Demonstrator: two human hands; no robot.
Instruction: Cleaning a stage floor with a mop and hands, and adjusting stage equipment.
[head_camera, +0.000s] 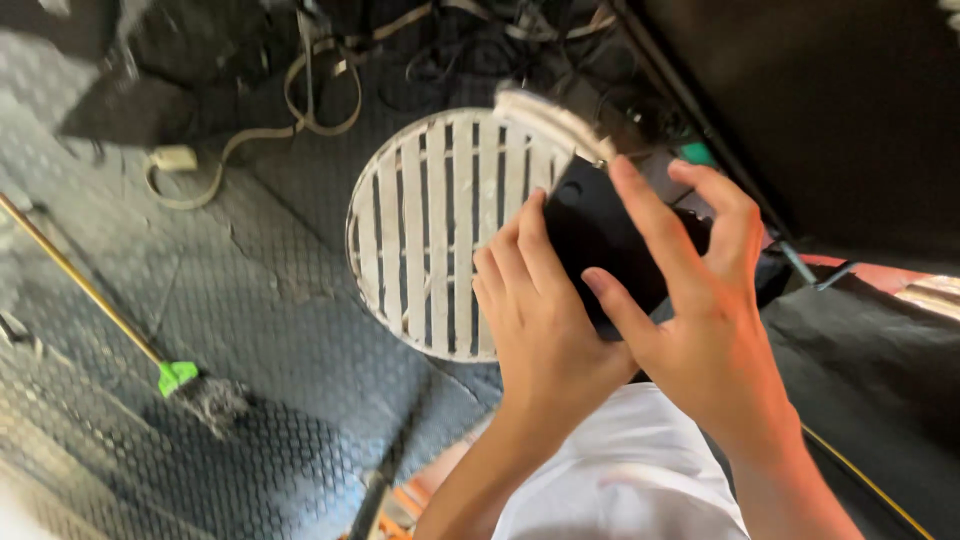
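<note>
— Head view: what do we hold?
— A black flat device (590, 235), raised over the white slatted round grille (430, 235). Our left hand (535, 320) backs it, our right hand (700, 300) has its fingers (650, 215) clamped around its edge.
— And beyond?
— A long-handled brush (190, 385) lying on the ribbed floor (250, 300).

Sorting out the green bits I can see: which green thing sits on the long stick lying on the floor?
The green collar at lower left, joining the yellowish stick to a dark mop head. The other green piece sits upper right, just above the right hand.
</note>
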